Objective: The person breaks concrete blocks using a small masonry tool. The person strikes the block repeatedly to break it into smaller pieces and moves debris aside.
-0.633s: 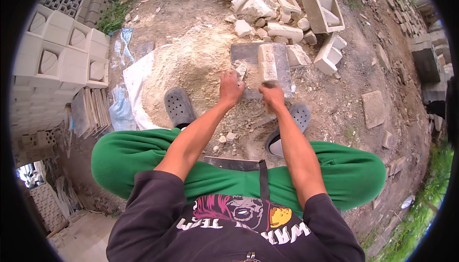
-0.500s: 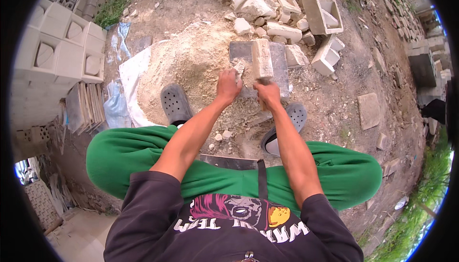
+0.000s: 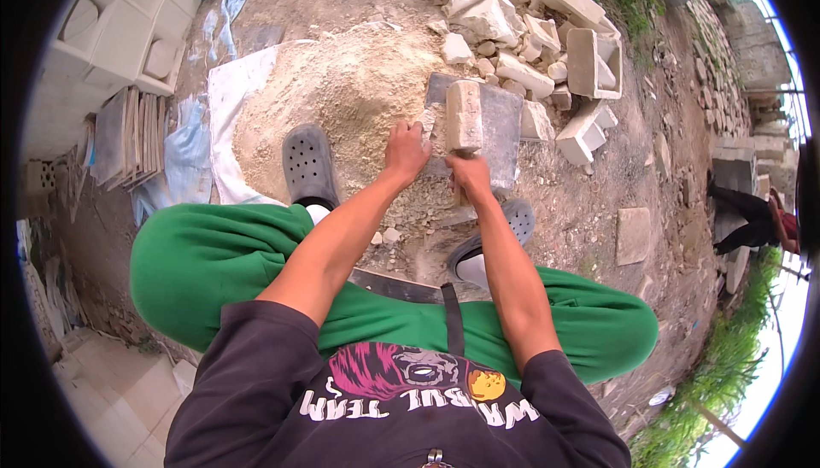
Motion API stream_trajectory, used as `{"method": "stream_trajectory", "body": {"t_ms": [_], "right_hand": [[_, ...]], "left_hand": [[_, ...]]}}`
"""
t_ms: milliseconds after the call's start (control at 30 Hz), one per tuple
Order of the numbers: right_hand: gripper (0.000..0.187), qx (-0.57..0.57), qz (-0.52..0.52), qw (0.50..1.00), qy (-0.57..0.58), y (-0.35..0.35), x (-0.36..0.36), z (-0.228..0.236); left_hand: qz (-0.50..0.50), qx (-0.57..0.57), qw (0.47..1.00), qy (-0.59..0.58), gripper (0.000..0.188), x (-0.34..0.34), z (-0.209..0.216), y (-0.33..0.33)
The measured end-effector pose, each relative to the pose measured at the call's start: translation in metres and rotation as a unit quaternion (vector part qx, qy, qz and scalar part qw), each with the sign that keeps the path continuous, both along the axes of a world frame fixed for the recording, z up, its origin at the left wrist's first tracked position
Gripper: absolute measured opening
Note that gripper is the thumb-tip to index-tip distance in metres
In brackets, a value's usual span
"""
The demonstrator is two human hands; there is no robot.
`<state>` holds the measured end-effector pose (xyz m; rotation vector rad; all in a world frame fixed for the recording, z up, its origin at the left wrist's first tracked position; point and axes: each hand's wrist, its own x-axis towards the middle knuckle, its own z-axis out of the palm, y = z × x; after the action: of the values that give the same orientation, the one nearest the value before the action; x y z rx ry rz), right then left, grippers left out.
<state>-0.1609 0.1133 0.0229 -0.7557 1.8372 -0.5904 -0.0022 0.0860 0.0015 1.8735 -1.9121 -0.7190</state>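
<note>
My right hand (image 3: 470, 178) is closed around the handle of a mallet (image 3: 464, 116). Its long, dusty, block-shaped head extends away from me over a dark flat slab (image 3: 502, 131) on the ground. Part of the handle shows below my fist. Just left of the mallet head, my left hand (image 3: 407, 152) has its fingers curled against a pale, crumbly chunk (image 3: 428, 120) at the slab's left edge. How firmly the fingers grip it is partly hidden. A mound of pale crushed powder (image 3: 342, 84) lies left of the slab, on a white sheet (image 3: 224, 114).
Broken pale blocks (image 3: 491, 20) are heaped beyond the slab. Grey clogs (image 3: 309, 160) are on my feet, either side of my hands. Pale hollow blocks (image 3: 158, 28) and leaning boards (image 3: 132, 139) stand at left. A person (image 3: 752, 216) is at the far right edge.
The view has shifted slightly. The mallet head sits a little further left over the slab, closer to my left hand. More of the person at the right edge shows.
</note>
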Motion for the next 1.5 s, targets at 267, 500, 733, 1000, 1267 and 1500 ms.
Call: {"method": "stream_trajectory", "body": {"t_ms": [267, 500, 733, 1000, 1267, 1500], "right_hand": [[0.027, -0.064, 0.05, 0.995, 0.052, 0.007, 0.002, -0.001], [0.018, -0.006, 0.061, 0.998, -0.004, 0.005, -0.001, -0.005], [0.021, -0.016, -0.089, 0.996, -0.022, 0.015, -0.033, -0.003], [0.021, -0.043, -0.103, 0.994, -0.001, 0.024, -0.04, -0.025], [0.038, -0.018, -0.109, 0.994, -0.019, 0.024, -0.04, -0.028], [0.024, -0.018, -0.106, 0.994, -0.005, 0.016, -0.039, -0.009]], "left_hand": [[0.005, -0.005, 1.0, 0.017, 0.036, -0.002, 0.0, 0.003], [0.019, 0.003, 1.0, 0.014, 0.038, 0.0, -0.003, 0.001], [-0.019, 0.018, 1.0, 0.004, 0.035, 0.017, 0.007, 0.036], [0.02, -0.007, 0.999, 0.046, 0.037, -0.011, 0.0, 0.045], [0.013, -0.002, 0.999, 0.04, 0.036, -0.037, 0.001, 0.005], [0.022, -0.086, 0.995, 0.052, 0.038, -0.021, 0.0, 0.005]]}}
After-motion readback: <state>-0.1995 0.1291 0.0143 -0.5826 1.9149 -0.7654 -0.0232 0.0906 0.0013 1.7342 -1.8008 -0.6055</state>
